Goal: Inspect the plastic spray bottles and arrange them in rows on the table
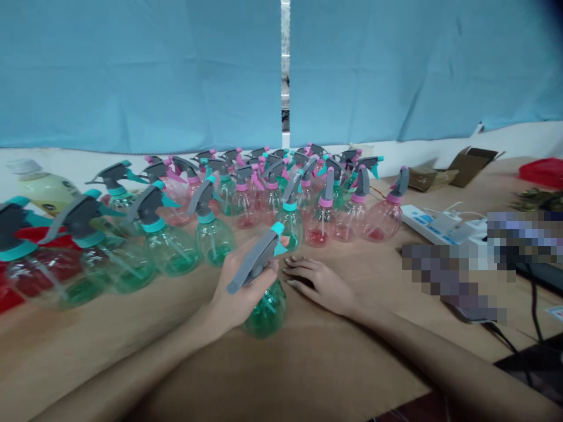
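Observation:
My left hand (240, 287) is wrapped round the neck of a green spray bottle (266, 313) with a grey and teal trigger head. That bottle is near the middle of the table, its nozzle pointing away to the right. Just right of it, my right hand (323, 284) lies on the tabletop with fingers stretched out, holding nothing. Beyond my hands stand another green spray bottle (290, 225) and a pink spray bottle (320, 225). A row of green bottles (173, 249) runs along the left.
More pink and green spray bottles crowd the back by the blue cloth (176, 70). On the right are a white power strip (424, 223), a cardboard box (472, 164), cables and a blurred-out device. A large capped bottle (44, 187) and a red object (11, 287) are at left.

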Demonstrator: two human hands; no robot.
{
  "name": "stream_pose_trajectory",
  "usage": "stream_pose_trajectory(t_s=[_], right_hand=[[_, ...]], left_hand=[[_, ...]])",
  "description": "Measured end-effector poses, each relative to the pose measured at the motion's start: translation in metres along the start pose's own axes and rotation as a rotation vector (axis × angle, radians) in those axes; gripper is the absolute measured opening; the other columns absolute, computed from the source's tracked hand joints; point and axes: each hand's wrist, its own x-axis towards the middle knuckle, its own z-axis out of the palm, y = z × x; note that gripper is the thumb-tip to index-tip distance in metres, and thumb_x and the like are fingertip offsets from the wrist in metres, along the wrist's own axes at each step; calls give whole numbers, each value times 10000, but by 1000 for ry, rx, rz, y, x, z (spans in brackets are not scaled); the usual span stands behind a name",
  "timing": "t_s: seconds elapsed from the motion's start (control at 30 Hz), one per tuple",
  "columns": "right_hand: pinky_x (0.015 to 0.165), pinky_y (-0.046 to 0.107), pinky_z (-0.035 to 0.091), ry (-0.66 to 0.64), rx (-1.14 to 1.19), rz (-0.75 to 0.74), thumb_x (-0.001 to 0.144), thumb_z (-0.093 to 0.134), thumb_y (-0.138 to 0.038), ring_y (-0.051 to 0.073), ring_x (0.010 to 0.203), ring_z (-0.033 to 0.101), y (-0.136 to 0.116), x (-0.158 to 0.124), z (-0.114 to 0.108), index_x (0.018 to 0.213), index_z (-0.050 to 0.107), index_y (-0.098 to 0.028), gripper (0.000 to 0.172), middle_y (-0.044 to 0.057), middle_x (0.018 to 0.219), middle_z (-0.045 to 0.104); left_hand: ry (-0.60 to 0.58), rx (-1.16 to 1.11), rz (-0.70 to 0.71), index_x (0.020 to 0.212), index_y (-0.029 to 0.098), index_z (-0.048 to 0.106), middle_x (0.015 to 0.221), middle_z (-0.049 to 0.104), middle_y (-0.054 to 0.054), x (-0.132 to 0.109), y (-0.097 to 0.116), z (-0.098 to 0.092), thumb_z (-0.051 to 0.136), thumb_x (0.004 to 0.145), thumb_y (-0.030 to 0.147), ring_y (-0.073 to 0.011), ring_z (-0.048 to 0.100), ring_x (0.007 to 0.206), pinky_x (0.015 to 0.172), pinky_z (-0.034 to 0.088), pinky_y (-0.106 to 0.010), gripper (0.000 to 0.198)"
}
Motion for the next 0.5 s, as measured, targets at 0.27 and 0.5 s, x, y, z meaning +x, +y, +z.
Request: stream_pose_trajectory(t_s=[0.27,0.5], right_hand=[[1041,433,374,-14,12,11,918,465,-288,195,1222,484,-2,0,-2,1216,565,-237,318,50,1213,620],[1036,420,383,-10,11,24,918,468,-294,193,1221,482,-3,0,-3,1215,566,-214,323,58,1214,619]], left_hand=[[11,26,-7,870,181,590,696,549,4,-2,5,-1,526,801,286,-138,480,612,594,405,-270,141],[24,29,-29,1030,160,602,698,513,14,-2,9,1,527,817,278,-124,458,600,576,403,-258,254]])
